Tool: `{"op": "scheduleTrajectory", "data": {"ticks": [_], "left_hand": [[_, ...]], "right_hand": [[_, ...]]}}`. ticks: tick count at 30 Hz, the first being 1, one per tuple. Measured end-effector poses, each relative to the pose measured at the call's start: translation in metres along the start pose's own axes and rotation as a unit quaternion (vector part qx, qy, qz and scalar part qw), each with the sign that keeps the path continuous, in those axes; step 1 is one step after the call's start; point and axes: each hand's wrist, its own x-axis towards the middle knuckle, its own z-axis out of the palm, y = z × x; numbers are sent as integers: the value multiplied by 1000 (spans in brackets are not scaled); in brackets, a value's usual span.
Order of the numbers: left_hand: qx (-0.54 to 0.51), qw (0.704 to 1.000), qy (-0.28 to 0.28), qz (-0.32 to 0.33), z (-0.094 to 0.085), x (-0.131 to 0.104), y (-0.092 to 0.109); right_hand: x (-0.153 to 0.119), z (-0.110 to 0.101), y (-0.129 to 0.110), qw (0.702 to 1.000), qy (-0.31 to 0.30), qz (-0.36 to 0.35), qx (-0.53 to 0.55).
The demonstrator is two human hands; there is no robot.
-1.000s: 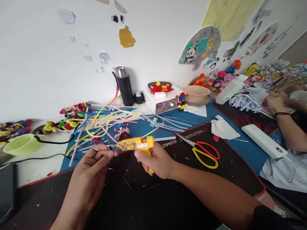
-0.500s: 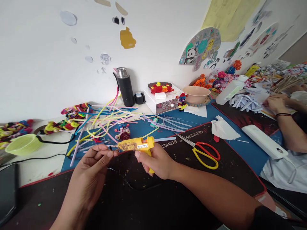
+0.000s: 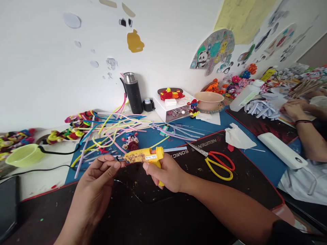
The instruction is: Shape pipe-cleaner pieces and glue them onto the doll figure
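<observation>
A yellow hot glue gun [image 3: 138, 156], stained brown along its barrel, is gripped by my right hand [image 3: 170, 173]. A clear glue stick [image 3: 172, 149] juts from its back end. My left hand [image 3: 104, 173] pinches a small dark piece [image 3: 118, 158] between thumb and fingers, right at the gun's nozzle. Too little of that piece shows to tell its kind. Just behind the gun stands a small doll-like figure [image 3: 131, 141] with a dark red body. Red-and-yellow-handled scissors [image 3: 214, 161] lie on the black mat [image 3: 163, 217] to the right.
Coloured pipe cleaners [image 3: 114, 126] lie scattered at the back left, near a black thermos [image 3: 133, 95] and a pale green bowl [image 3: 22, 155]. A phone-like black slab [image 3: 9, 207] lies at the left. Another person's arm [image 3: 310, 136] rests at the right, near a white device [image 3: 282, 150].
The rear of the glue gun has risen slightly, and its nozzle stays by the left fingertips. Both hands otherwise keep almost the same place.
</observation>
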Motion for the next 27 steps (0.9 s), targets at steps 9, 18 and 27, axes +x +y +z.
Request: {"op": "scheduleTrajectory", "data": {"ticks": [9,18,27], "left_hand": [[8,1000,9,-7,3,0,2],[13,1000,12,-10,5,0,3],[13,1000,19,-13,7,-1,6]], "right_hand": [[-1,1,-5,1000,-1,14,-7],[1,0,-1,1000,-2,6,-7],[2,1,-5,1000,11,18,13]]}}
